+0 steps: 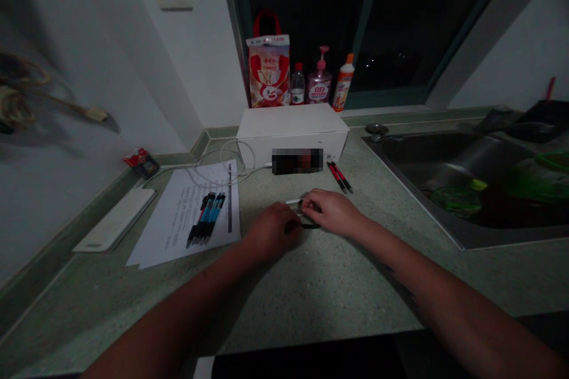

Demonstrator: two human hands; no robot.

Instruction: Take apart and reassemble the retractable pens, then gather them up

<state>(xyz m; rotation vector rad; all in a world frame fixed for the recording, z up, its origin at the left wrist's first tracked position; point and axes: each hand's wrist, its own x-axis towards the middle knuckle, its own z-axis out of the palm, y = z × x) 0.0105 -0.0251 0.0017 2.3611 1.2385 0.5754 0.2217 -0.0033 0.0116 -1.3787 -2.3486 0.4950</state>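
My left hand (272, 228) rests low over the counter with its fingers curled together. Facing it from the right, my right hand (332, 211) has its thumb and fingers pinched. Between the two lie small slim parts: a whitish rod-like piece (292, 202) by the left fingertips and a dark thin piece (310, 226) under the right hand. What each pinch holds is too small and dim to make out. Beyond the hands, two red and black pens (339, 177) lie side by side. Several blue, red and black pens (208, 216) are grouped on printed sheets (178, 204) at the left.
A white box (291, 124) stands behind, with a phone-like dark device (297, 169) and white cable (208, 180) before it. A bag (269, 74) and several bottles (319, 84) line the window. A steel sink (415, 195) is right; a white slab (116, 219) lies left.
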